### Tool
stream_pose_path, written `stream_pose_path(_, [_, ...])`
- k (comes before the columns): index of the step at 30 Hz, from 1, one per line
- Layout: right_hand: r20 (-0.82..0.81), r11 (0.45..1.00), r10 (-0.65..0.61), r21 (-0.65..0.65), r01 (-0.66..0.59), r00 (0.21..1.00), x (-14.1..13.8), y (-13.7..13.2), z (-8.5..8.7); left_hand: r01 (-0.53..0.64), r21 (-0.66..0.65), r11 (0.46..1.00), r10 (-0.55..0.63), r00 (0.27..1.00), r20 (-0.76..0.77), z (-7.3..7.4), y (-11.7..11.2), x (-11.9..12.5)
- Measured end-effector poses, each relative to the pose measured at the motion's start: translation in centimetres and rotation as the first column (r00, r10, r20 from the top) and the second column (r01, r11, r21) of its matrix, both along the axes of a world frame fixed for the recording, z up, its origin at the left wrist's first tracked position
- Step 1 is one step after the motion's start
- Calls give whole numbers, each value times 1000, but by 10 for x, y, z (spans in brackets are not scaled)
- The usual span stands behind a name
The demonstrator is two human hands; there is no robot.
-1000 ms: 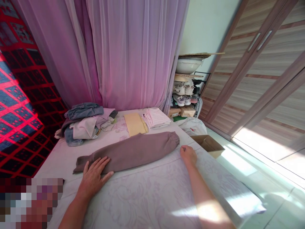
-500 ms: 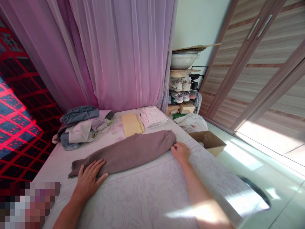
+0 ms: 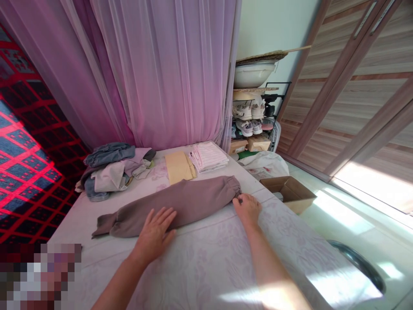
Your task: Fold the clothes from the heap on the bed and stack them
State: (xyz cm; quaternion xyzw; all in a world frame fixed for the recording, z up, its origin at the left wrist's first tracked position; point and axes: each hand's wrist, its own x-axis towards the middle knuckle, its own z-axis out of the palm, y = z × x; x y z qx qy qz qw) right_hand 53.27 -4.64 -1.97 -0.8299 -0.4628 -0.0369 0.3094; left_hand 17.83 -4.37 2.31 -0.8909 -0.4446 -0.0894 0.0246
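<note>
A pair of brownish-mauve trousers [image 3: 196,200], folded lengthwise into a long strip, lies across the bed. Its gathered elastic end points right and its narrower end points left. My left hand [image 3: 156,234] is open, fingers spread, resting on the near edge of the trousers around their middle. At the gathered end, my right hand [image 3: 248,209] is closed, its thumb and fingers pinching the near corner of the fabric. Beyond the trousers lie a folded yellow cloth [image 3: 179,167] and a folded pink-striped garment [image 3: 209,157].
A heap of crumpled clothes [image 3: 109,170] sits at the bed's far left corner. Right of the bed [image 3: 206,267] are an open cardboard box [image 3: 298,193], a white plastic bag [image 3: 266,165] and a shoe rack [image 3: 254,114]. A purple curtain [image 3: 171,77] hangs behind.
My left hand has slid right along the trousers, from near their left end to about the middle. My right hand keeps its grip at the gathered end. The view has shifted slightly.
</note>
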Motion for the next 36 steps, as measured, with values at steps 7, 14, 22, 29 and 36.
stream_pose_path(7, [-177,1000,12,-22,-16,984,-1,3,5,75,-210,975,-78,997,-9,-7,-1,104])
stream_pose_path(14, [-215,999,-42,-17,39,976,-7,2,18,-56,-199,978,47,998,-52,-13,8,119])
stream_pose_path(22, [-35,994,33,-99,-36,999,-3,-1,11,-59,-182,981,58,998,-11,-21,8,119])
stream_pose_path(29, [17,990,64,-124,-61,998,1,2,5,-60,-203,977,62,998,5,-18,6,120])
stream_pose_path(36, [86,994,105,6,-106,991,-13,4,14,-75,-147,986,89,992,90,-22,4,118])
